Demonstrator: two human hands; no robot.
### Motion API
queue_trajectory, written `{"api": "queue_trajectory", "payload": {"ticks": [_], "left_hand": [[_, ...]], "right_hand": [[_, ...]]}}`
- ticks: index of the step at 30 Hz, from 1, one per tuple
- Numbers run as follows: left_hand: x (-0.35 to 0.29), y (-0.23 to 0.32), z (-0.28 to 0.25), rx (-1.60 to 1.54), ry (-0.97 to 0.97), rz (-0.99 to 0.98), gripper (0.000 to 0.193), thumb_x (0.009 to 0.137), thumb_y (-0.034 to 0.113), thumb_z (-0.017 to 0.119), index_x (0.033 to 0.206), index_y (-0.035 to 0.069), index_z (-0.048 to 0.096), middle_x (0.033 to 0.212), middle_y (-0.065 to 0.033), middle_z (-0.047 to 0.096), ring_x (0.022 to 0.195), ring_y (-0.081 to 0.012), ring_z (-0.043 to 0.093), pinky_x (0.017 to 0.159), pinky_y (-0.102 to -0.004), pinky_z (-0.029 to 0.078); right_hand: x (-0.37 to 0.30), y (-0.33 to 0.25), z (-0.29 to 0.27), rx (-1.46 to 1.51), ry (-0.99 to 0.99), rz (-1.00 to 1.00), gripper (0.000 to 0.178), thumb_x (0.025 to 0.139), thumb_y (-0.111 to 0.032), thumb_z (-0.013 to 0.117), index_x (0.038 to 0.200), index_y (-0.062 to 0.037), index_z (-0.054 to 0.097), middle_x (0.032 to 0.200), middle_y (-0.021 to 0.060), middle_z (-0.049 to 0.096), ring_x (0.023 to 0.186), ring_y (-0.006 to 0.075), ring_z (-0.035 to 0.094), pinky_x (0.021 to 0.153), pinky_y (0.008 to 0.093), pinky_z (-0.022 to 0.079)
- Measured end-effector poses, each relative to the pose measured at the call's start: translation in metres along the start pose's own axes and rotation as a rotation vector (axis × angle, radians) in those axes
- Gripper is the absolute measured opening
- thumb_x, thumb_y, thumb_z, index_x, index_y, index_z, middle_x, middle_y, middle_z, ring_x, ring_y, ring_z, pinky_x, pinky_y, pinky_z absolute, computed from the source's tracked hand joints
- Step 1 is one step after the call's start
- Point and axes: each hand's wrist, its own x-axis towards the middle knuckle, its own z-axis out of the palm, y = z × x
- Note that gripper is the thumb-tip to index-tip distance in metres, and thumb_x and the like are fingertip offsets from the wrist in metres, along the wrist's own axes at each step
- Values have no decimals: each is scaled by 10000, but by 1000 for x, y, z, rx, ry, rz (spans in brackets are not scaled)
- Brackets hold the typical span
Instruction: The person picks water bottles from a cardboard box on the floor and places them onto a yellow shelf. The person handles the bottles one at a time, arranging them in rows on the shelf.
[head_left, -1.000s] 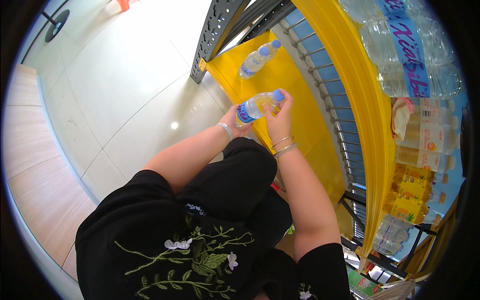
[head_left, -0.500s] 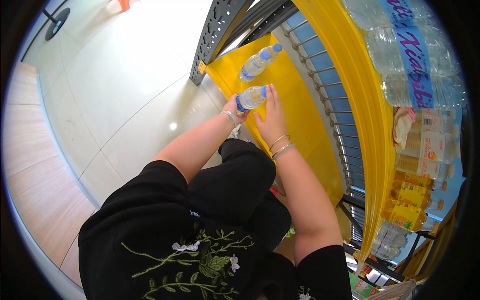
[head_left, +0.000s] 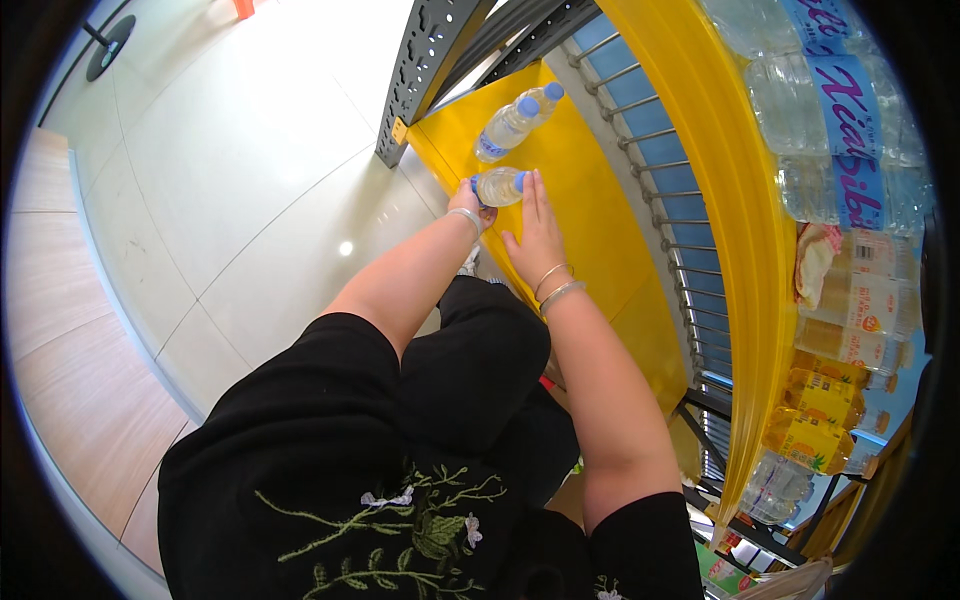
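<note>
Currently, left hand (head_left: 466,197): closed round the lower end of the bottle (head_left: 499,187); wears a pale bangle at the wrist.
Right hand (head_left: 540,230): open and flattened, grasping nothing; holds long fingers straight and together at the cap (head_left: 521,182), thumb spread apart; cannot tell if pressing or only just beside.
Bottle position: in the left grip, above the shelf's front edge, cap pointing right toward the other palm; clear-walled, with a blue label partly hidden by fingers; cannot tell if touching the shelf (head_left: 590,215).
Shelf colour: yellow; spreads beneath and to the right of the grip.
Pair of bottles (head_left: 507,132): just beyond the grip, standing on the shelf close together, partly overlapping in view, both blue-capped.
Post (head_left: 425,70): beyond the grip and slightly left; dark, perforated.
Bars (head_left: 655,163): right of the grip, grey before blue.
Ledge (head_left: 735,250): farther right, yellow, bent by the lens.
Water pack (head_left: 850,140): well right of the grip, past the ledge.
Juice (head_left: 812,410): far right and nearer the body than the grip; yellow-labelled.
Floor (head_left: 250,190): left of the grip; pale, tiled.
</note>
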Motion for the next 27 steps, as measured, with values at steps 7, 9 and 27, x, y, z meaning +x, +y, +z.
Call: {"api": "queue_trajectory", "payload": {"ticks": [7,9,27], "left_hand": [[31,0,-12,149,-120,107,432,864,501,368,1137,168,406,1057,-102,496,871,-316,541,661,-384,481],[42,6,-19,166,-186,97,454,862,520,349,1152,173,396,1065,-103,495,866,-329,551,659,-385,478],[-39,20,15,26,-274,78,441,841,475,455,1158,170,423,1103,-80,508,989,-292,501,817,-429,421]], "right_hand": [[5,3,2,-46,-42,-30,836,674,-60,639,1349,-36,146,1400,151,157,1252,314,254,999,339,281],[6,0,4,-55,-36,-61,833,677,-61,638,1351,-47,150,1397,149,164,1250,312,259,998,342,283],[27,0,9,-94,52,-135,714,688,-84,611,1312,-89,265,1365,109,282,1206,266,350,945,371,336]]}}
